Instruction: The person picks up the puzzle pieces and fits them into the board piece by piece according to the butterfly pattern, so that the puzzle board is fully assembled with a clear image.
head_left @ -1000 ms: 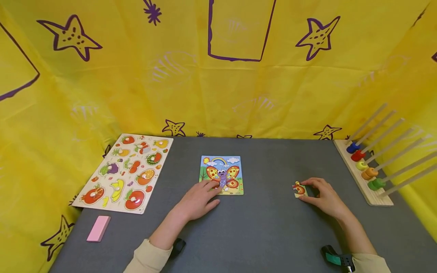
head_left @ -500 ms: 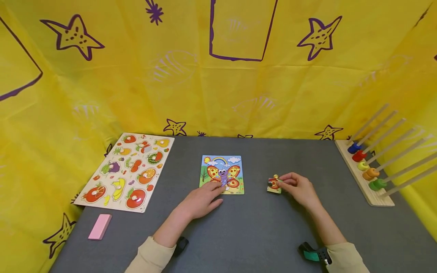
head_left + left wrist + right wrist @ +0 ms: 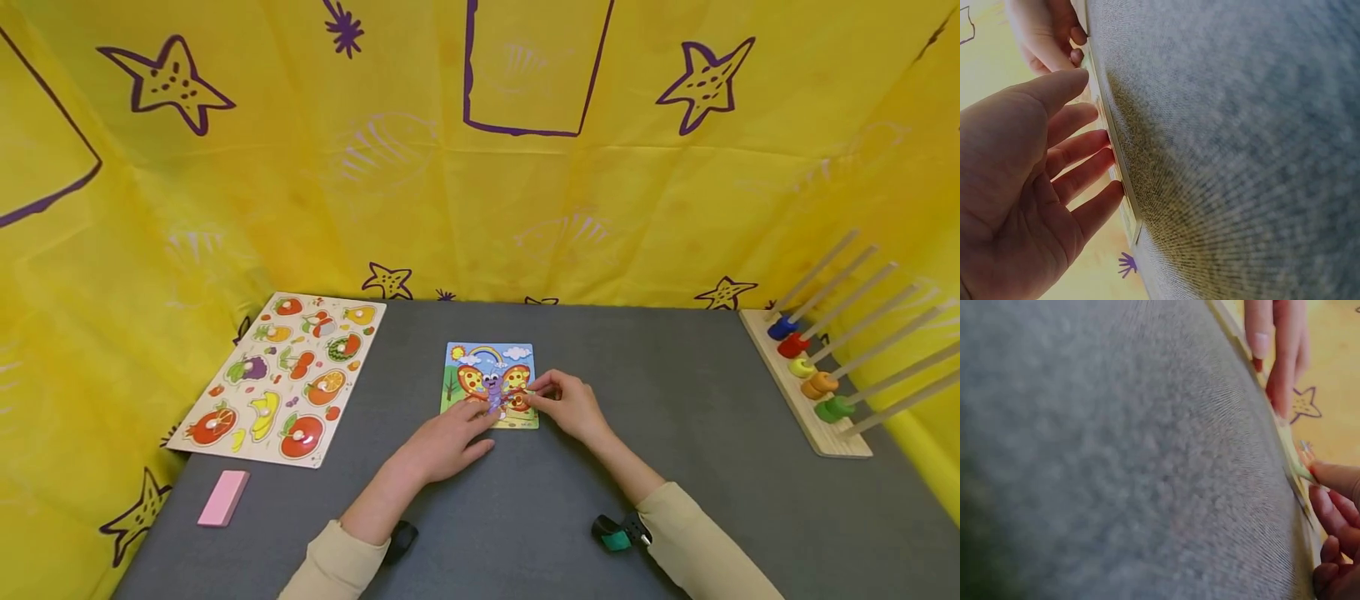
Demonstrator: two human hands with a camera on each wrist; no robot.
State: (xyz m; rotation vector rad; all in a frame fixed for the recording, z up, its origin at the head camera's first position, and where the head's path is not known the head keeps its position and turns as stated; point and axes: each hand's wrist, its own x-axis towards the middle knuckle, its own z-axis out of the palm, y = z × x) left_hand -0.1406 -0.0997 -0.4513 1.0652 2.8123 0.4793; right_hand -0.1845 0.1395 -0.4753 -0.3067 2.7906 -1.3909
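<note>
A square butterfly jigsaw puzzle (image 3: 489,360) lies on the dark grey table. My left hand (image 3: 447,442) rests its fingertips on the lower left part of the puzzle; in the left wrist view its fingers (image 3: 1082,172) are spread and slightly bent at the board's edge. At the lower right of the puzzle, my right hand (image 3: 573,408) pinches a small puzzle piece (image 3: 517,402) with a red swirl between thumb and fingers. The right wrist view has this piece (image 3: 1303,472) edge-on and tilted over the board. Whether it touches the board I cannot tell.
A wooden fruit peg puzzle (image 3: 258,442) lies at the left, with a pink block (image 3: 223,498) in front of it. Along the right side stands a wooden peg rack (image 3: 847,442) with coloured rings and slanting rods. A yellow patterned cloth (image 3: 495,208) rises behind the table.
My right hand has carried the puzzle piece leftward across the table to the lower right of the butterfly puzzle. The left hand has stayed on the board, shifting slightly.
</note>
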